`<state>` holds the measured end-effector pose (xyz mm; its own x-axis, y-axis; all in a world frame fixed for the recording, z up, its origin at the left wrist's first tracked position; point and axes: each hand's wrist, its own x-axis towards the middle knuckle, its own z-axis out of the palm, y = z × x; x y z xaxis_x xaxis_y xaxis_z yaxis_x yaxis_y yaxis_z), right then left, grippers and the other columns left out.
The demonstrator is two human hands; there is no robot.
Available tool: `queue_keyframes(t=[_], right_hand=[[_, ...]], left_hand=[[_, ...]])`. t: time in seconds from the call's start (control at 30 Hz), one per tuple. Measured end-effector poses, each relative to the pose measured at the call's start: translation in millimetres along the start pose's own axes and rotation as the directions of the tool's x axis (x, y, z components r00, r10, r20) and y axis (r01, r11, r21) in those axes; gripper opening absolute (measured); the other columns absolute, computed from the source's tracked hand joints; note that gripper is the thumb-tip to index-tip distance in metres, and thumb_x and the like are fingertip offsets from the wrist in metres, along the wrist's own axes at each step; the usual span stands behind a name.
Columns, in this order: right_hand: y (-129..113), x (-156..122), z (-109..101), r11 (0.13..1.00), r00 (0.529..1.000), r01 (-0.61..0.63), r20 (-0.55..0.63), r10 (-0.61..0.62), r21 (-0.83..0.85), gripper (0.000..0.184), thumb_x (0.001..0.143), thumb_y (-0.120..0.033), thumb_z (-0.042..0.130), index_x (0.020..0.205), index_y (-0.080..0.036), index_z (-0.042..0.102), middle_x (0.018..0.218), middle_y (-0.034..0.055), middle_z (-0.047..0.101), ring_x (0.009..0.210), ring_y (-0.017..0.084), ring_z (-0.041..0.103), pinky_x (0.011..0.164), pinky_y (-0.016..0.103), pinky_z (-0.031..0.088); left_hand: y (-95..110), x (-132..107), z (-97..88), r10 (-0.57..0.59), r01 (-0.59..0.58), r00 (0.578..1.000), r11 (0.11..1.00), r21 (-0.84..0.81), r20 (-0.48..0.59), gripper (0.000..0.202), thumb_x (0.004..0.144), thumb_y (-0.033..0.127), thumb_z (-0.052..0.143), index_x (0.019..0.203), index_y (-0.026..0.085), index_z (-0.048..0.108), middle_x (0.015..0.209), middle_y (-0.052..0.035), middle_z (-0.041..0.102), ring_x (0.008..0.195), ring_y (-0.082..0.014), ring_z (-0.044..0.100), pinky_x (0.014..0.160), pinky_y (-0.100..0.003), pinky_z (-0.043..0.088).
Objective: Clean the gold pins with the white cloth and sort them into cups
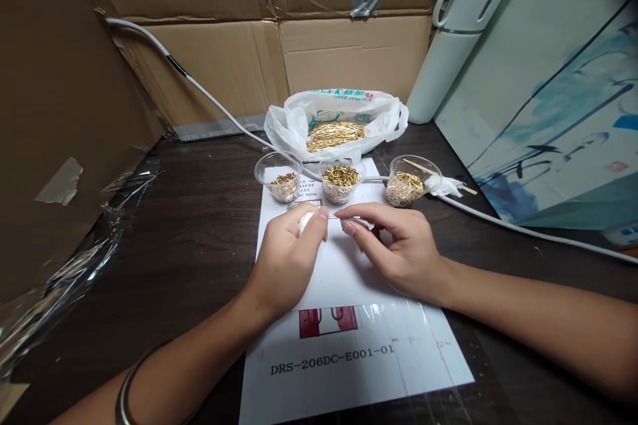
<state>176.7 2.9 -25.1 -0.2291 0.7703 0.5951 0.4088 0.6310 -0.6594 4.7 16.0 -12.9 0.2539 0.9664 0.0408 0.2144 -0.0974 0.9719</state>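
My left hand is closed, thumb against the fingers, with a small white wad showing in its grip. Opposite it, my right hand pinches a slim grey rod-like thing; its exact kind is unclear. The fingertips of both hands nearly meet, with a thin gold-coloured piece between them. Just beyond stand three clear plastic cups holding small brass-coloured parts: a left cup, a middle cup and a right cup. Under my hands lies a printed white sheet.
A white plastic bag with many long brass-coloured pins sits behind the cups. Beside the right cup lie a wooden stick and crumpled tissue. A white cable crosses the table. A pale bottle leans against the right panel; cardboard walls enclose the rest.
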Motion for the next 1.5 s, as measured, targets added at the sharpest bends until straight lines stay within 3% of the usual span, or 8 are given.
queue_keyframes(t=[0.23, 0.5, 0.87, 1.0, 1.1, 1.3, 1.4, 1.5], right_hand=[[0.5, 0.9, 1.4, 0.999, 0.998, -0.047, -0.036, 0.047, -0.017, 0.009, 0.086, -0.018, 0.064, 0.092, -0.015, 0.070, 0.078, 0.0016, 0.071, 0.052, 0.008, 0.051, 0.049, 0.022, 0.041], [2.4, 0.7, 1.4, 0.996, 0.990, -0.094, -0.107, 0.092, -0.009, 0.007, 0.086, -0.020, 0.064, 0.089, -0.016, 0.069, 0.074, 0.0016, 0.070, 0.052, 0.009, 0.052, 0.045, 0.022, 0.038], [4.5, 1.6, 2.2, 0.995, 0.993, -0.100, -0.068, 0.099, -0.011, 0.007, 0.087, -0.019, 0.063, 0.089, -0.016, 0.069, 0.070, -0.0002, 0.067, 0.048, 0.007, 0.047, 0.045, 0.021, 0.036], [0.5, 1.5, 3.0, 0.995, 0.994, -0.105, -0.043, 0.104, -0.003, 0.007, 0.086, -0.019, 0.063, 0.085, -0.016, 0.069, 0.059, -0.0029, 0.060, 0.042, 0.006, 0.040, 0.041, 0.021, 0.033], [-10.0, 7.0, -4.5, 0.995, 0.993, -0.089, -0.076, 0.086, -0.040, 0.006, 0.085, -0.019, 0.064, 0.083, -0.017, 0.069, 0.064, -0.0004, 0.064, 0.047, 0.008, 0.047, 0.043, 0.022, 0.036], [-11.8, 77.3, -41.9, 0.960, 0.999, -0.035, 0.009, 0.039, -0.279, 0.009, 0.084, -0.019, 0.068, 0.076, -0.017, 0.072, 0.056, -0.0015, 0.057, 0.047, 0.009, 0.045, 0.049, 0.026, 0.037], [25.5, 133.0, -48.7, 0.916, 0.996, 0.033, 0.089, 0.003, -0.401, 0.008, 0.078, -0.018, 0.072, 0.071, -0.015, 0.073, 0.051, -0.0015, 0.051, 0.050, 0.010, 0.045, 0.051, 0.028, 0.036], [79.0, 175.8, -40.9, 0.871, 0.980, -0.010, 0.169, 0.106, -0.490, 0.008, 0.069, -0.013, 0.078, 0.065, -0.014, 0.071, 0.045, -0.0034, 0.047, 0.048, 0.009, 0.042, 0.049, 0.027, 0.035]], left_hand=[[1.2, -1.5, 0.5, -0.012, 0.012, 1.000, 1.000, -0.013, 0.021, 0.034, 0.093, 0.038, 0.048, 0.066, 0.018, 0.052, 0.050, 0.0056, 0.029, 0.047, -0.0089, 0.023, 0.047, -0.027, 0.020], [-2.7, -0.1, 0.3, -0.030, 0.023, 0.998, 0.992, -0.126, -0.058, 0.025, 0.091, 0.040, 0.051, 0.081, 0.019, 0.060, 0.053, 0.0053, 0.031, 0.048, -0.0093, 0.026, 0.045, -0.026, 0.022], [3.5, -1.5, 1.8, 0.040, -0.035, 0.994, 0.998, 0.056, -0.102, 0.018, 0.089, 0.033, 0.055, 0.079, 0.018, 0.060, 0.051, 0.0061, 0.037, 0.047, -0.0086, 0.030, 0.048, -0.025, 0.028], [6.2, -2.2, 1.5, 0.048, -0.045, 0.993, 0.998, 0.031, -0.105, 0.020, 0.088, 0.035, 0.057, 0.077, 0.018, 0.060, 0.051, 0.0058, 0.037, 0.047, -0.0081, 0.029, 0.045, -0.024, 0.024], [7.3, -4.5, 0.2, 0.058, -0.060, 0.996, 0.998, -0.023, -0.071, 0.022, 0.086, 0.041, 0.059, 0.084, 0.019, 0.061, 0.053, 0.0057, 0.037, 0.047, -0.0077, 0.028, 0.042, -0.023, 0.022], [10.1, -8.2, 0.3, 0.066, -0.065, 0.997, 0.998, 0.009, -0.028, 0.024, 0.086, 0.042, 0.058, 0.079, 0.018, 0.058, 0.057, 0.0037, 0.041, 0.049, -0.0083, 0.033, 0.042, -0.022, 0.027], [11.1, -9.5, 1.1, 0.105, -0.101, 0.994, 0.987, 0.125, -0.019, 0.024, 0.085, 0.040, 0.058, 0.075, 0.018, 0.057, 0.060, 0.0021, 0.045, 0.050, -0.0088, 0.037, 0.043, -0.022, 0.029], [9.9, -10.3, 1.8, 0.111, -0.112, 0.994, 0.973, 0.202, 0.017, 0.025, 0.085, 0.040, 0.058, 0.074, 0.018, 0.056, 0.054, 0.0038, 0.042, 0.046, -0.0080, 0.035, 0.042, -0.022, 0.026]])
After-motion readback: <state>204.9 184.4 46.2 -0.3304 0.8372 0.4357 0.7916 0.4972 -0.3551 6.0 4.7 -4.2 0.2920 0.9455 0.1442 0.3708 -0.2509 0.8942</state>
